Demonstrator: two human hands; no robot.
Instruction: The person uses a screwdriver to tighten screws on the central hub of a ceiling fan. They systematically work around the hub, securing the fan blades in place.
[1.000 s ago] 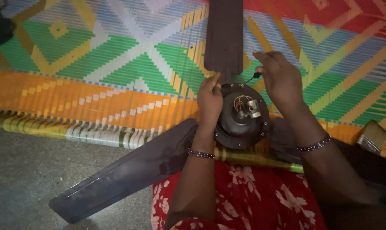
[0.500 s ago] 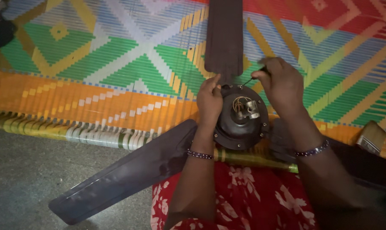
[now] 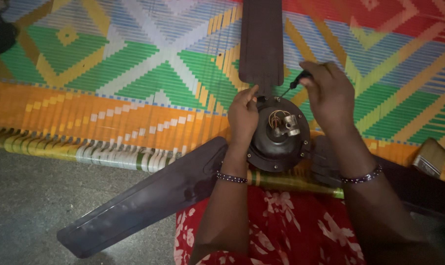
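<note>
Hands over dark brown metal ceiling-fan motor hub [image 3: 279,140] at multicoloured woven mat's [image 3: 109,73] near edge: right hand [image 3: 330,93] gripped thin black-handled screwdriver [image 3: 293,84]; left hand [image 3: 243,115] pinched hub's rim.

Shot from a single head-worn camera, looking steeply down and close over both forearms onto a ceiling fan motor [image 3: 280,135] on a striped woven mat [image 3: 109,73], grey floor [image 3: 31,206] lower left.

The fan motor [image 3: 278,142] is dark metal with a dull shine. The fan blade [image 3: 144,201] looks smooth, matt and dusty. The mat [image 3: 109,73] is woven plastic, ribbed and slightly glossy. The floor [image 3: 31,206] is rough grey stone.
</note>
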